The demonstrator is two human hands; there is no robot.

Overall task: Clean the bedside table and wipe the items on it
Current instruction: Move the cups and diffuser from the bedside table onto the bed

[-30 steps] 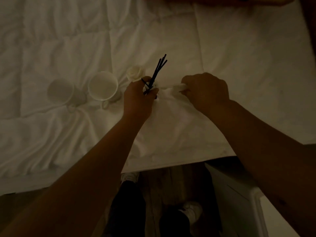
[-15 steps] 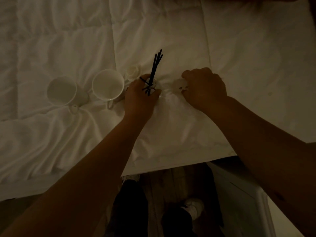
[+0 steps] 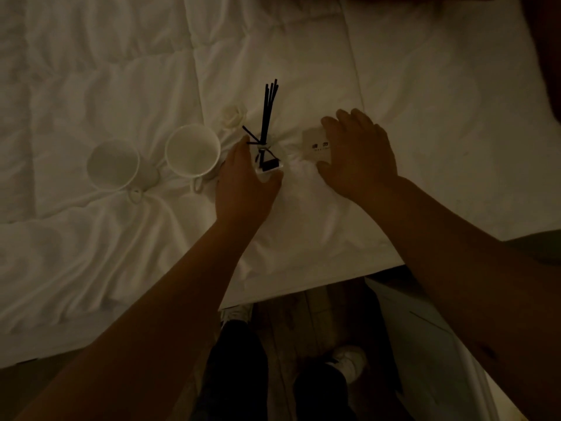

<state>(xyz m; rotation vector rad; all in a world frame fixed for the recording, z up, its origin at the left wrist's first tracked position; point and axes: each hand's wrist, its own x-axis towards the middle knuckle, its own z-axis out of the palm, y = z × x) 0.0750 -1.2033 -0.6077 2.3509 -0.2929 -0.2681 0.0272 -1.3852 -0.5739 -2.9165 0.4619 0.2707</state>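
A small glass reed diffuser (image 3: 267,159) with black sticks stands on the white bedding, and my left hand (image 3: 243,183) is wrapped loosely around its bottle from the near side. My right hand (image 3: 358,156) lies spread, fingers apart, on the bedding just right of it, partly covering a small white card (image 3: 314,144) with dark print. Two white mugs (image 3: 192,151) (image 3: 113,164) stand left of the diffuser. A small white rose-shaped object (image 3: 233,116) sits behind them.
The white quilted duvet (image 3: 91,71) fills the upper view, its near edge crossing the lower middle. Below are a wooden floor, my dark trousers and white shoes (image 3: 349,360). A white bedside unit (image 3: 425,344) stands at lower right.
My right hand has opened from a fist and now rests flat, uncovering the printed card. My left hand has slipped lower on the diffuser, showing more of the bottle.
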